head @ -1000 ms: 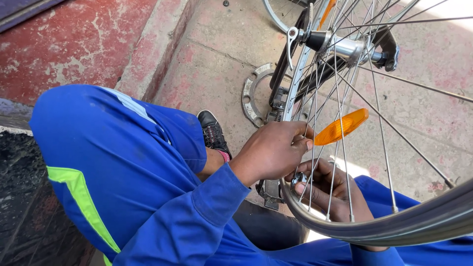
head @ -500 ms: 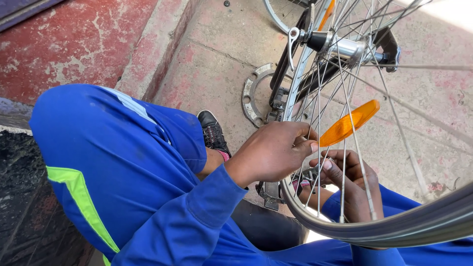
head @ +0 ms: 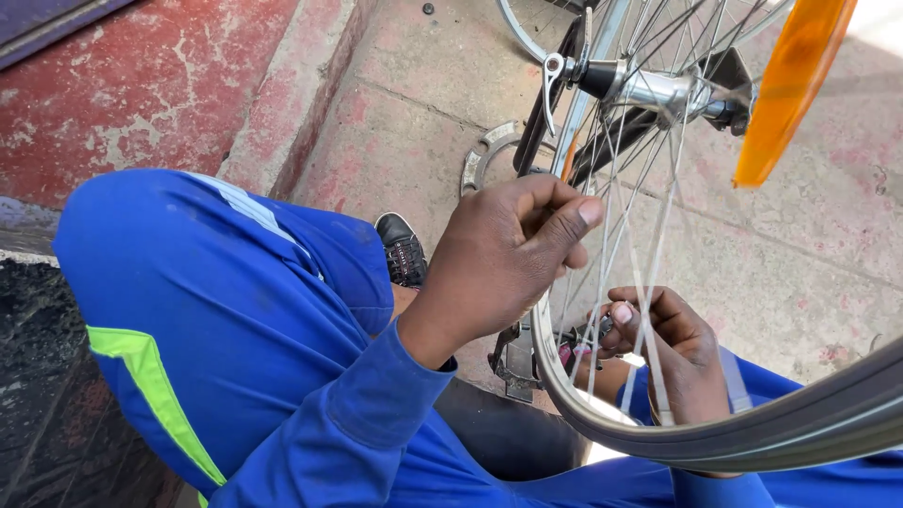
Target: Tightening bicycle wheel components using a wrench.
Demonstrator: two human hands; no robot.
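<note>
Pinching a thin metal spoke between thumb and fingers, the left hand sits just outside the shiny rim. Behind the spokes, the right hand grips a small tool near the rubber tyre.

The orange reflector has swung upward with the wheel.

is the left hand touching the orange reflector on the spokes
Apart. The head view shows the left hand pinching spokes low near the rim, while the orange reflector sits up at the top right, with bare spokes between.
</note>
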